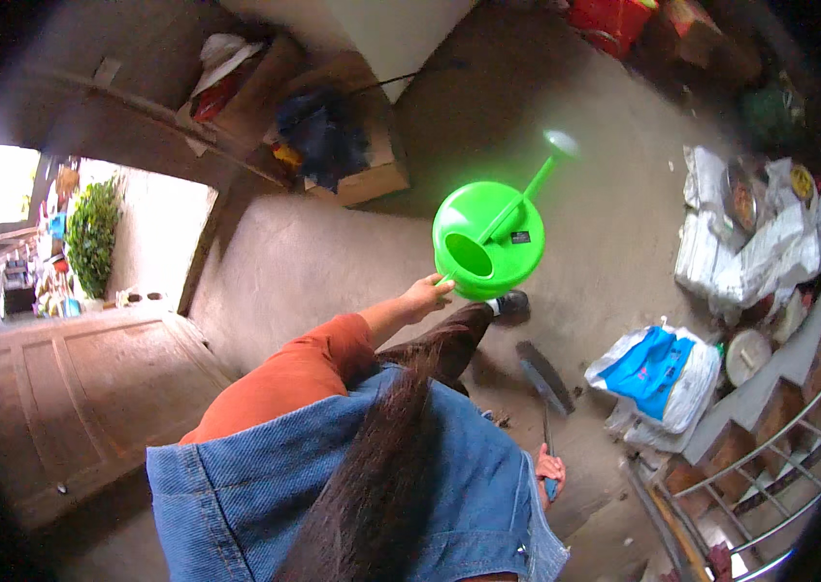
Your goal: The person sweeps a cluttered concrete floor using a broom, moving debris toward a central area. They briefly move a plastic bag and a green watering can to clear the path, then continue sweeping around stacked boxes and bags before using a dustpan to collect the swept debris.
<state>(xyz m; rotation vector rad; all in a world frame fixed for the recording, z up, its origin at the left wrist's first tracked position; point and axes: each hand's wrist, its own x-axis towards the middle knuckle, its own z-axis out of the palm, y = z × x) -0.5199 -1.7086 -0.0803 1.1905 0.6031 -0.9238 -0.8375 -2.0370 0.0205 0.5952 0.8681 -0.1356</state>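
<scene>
My left hand [425, 297] is closed around the handle of a bright green plastic watering can [520, 265]. The can hangs above the floor in front of me, its spout pointing away and ending in a pale sprinkler rose [562, 142]. A round filling hole shows on its top beside the handle. Lower down, at my right side, my right hand [550, 469] grips the shaft of a long-handled tool [545, 378]. That tool has a dark, flat, elongated head; what kind it is I cannot tell. My shoe [512, 305] shows just past the can.
A cardboard box [359, 182] with dark cloth stands ahead on the left. White sacks [731, 262] and a blue-and-white bag [654, 378] lie on the right, near stairs with a metal railing [782, 444]. On the left, a wooden door [97, 393] adjoins a bright doorway [156, 240].
</scene>
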